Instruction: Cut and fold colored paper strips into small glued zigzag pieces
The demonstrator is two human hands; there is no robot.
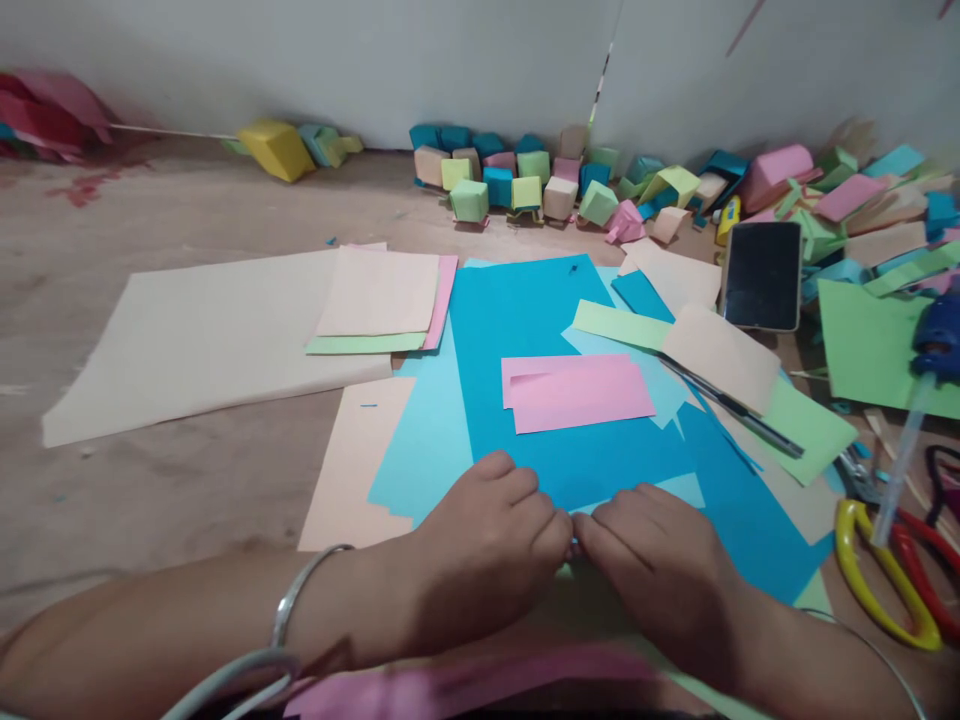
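Observation:
My left hand point(480, 545) and my right hand point(656, 560) meet knuckle to knuckle at the near edge of a dark blue paper sheet point(540, 330). Both have their fingers curled under and pinched together around a small piece of paper that is mostly hidden; only a sliver of light blue shows between them. A folded pink paper point(577, 392) lies on the blue sheet just beyond my hands. A silver bangle point(300, 600) sits on my left wrist.
Beige sheets point(195, 340), light blue and green papers lie spread over the floor. A row of small folded paper cubes point(517, 180) lines the wall. A phone point(763, 275), a pen point(735, 410), yellow and red scissors point(892, 570) and a glue gun point(930, 350) lie right.

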